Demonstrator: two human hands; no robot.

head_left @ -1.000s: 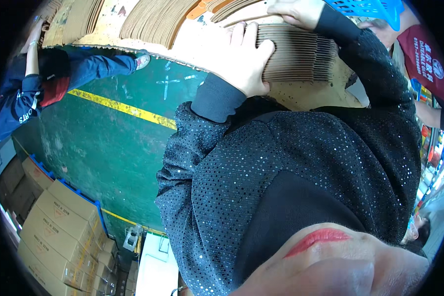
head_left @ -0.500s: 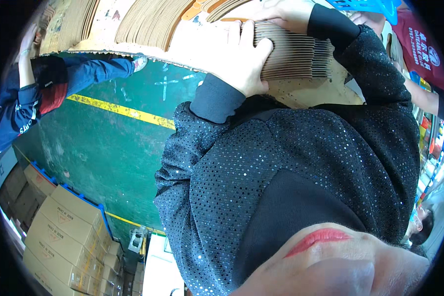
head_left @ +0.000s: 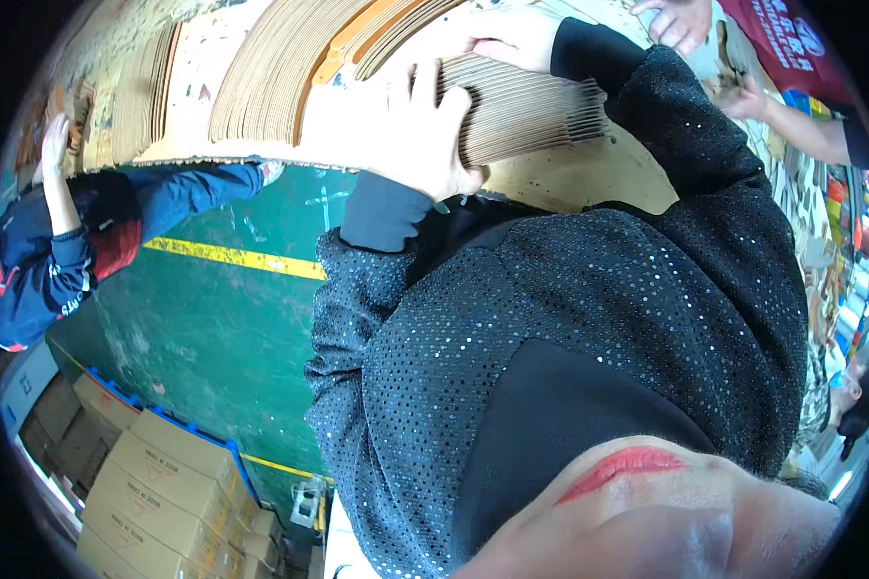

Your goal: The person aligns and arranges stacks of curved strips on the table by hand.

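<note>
At the upper centre of the frame, a fanned stack of thin, flat brown strips (head_left: 526, 114) lies on a stained pale-yellow tabletop (head_left: 589, 183). The left hand (head_left: 417, 135), fingers and thumb spread wide, rests against the stack's left end, not closed around it. The right hand (head_left: 519, 41) is at its upper edge; in the glare, I cannot tell whether its fingers grip any strips. A long curved row of tan strips (head_left: 266, 77) sits toward the upper left.

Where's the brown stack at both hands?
Head view, upper middle: brown stack lies on the worktable, left hand at its left end, right hand at its far edge.
</note>
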